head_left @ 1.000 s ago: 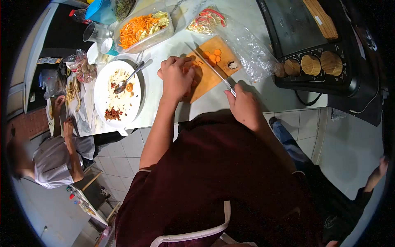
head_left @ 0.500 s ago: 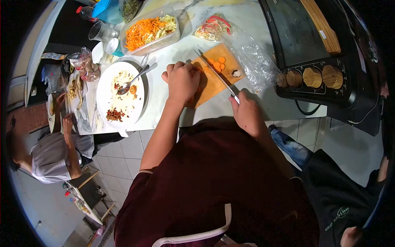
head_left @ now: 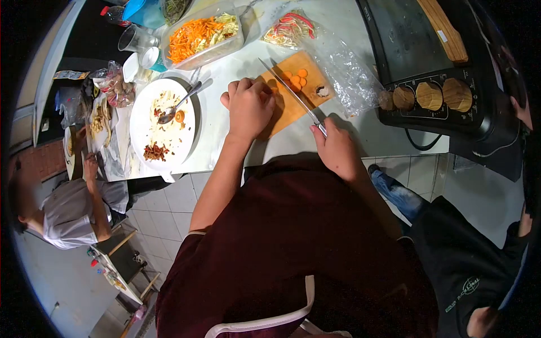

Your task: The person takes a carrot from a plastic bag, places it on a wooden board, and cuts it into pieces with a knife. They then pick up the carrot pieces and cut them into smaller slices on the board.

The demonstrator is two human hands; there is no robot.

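My right hand (head_left: 339,147) grips a knife (head_left: 298,97) by its handle. The blade slants up and left across an orange cutting board (head_left: 311,66). Several round carrot slices (head_left: 296,80) lie beside the blade, and a small pale scrap (head_left: 322,90) sits near the board's right edge. At the board's left side, my left hand (head_left: 249,108) is closed with curled fingers. A bit of orange carrot (head_left: 274,90) shows by its fingertips; the rest is hidden under the hand.
Left stands a white plate (head_left: 137,127) with a spoon (head_left: 167,117) and food bits. Behind are a container (head_left: 239,42) of shredded vegetables and a plastic bag (head_left: 352,84). A black oven (head_left: 484,84) stands right. One person (head_left: 70,211) works at left; another (head_left: 462,265) is at right.
The knife and my right hand have shifted slightly up and left, and the blade lies nearer my left hand. The whole view has tilted a little.
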